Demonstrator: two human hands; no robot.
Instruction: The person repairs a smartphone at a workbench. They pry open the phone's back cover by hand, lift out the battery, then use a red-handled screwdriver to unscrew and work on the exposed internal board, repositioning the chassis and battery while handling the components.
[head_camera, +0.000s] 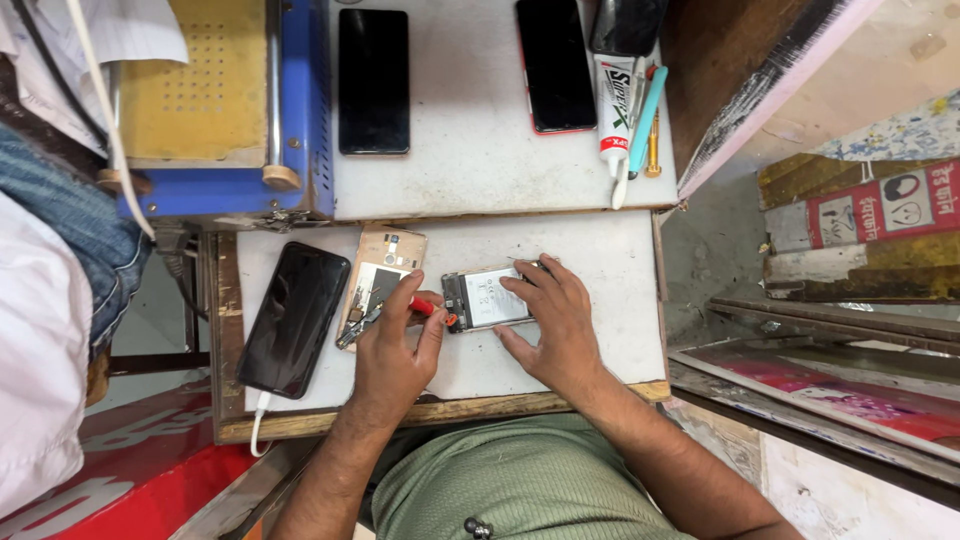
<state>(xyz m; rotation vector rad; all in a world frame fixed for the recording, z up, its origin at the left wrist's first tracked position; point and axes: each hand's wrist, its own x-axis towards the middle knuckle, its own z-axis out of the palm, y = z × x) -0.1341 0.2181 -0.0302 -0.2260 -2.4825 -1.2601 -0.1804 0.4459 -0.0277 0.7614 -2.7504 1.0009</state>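
Scuffed white board (600, 330) on a worn wooden bench is carrying an opened phone (487, 299) at frame centre. Left hand (392, 350) is gripping a red-handled screwdriver (432, 311) against its edge, while the right hand (553, 322) is pressing flat fingers on its metal back, beside a gold rear cover (383, 270).

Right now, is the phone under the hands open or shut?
Open: the phone lies back off, insides showing, under the right hand; its gold cover lies beside.

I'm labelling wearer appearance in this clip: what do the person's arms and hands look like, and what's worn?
Both arms are bare to the picture's lower edge, with no sleeves in view. The left hand and right hand wear no gloves, rings or watch. A green ribbed shirt covers the torso.
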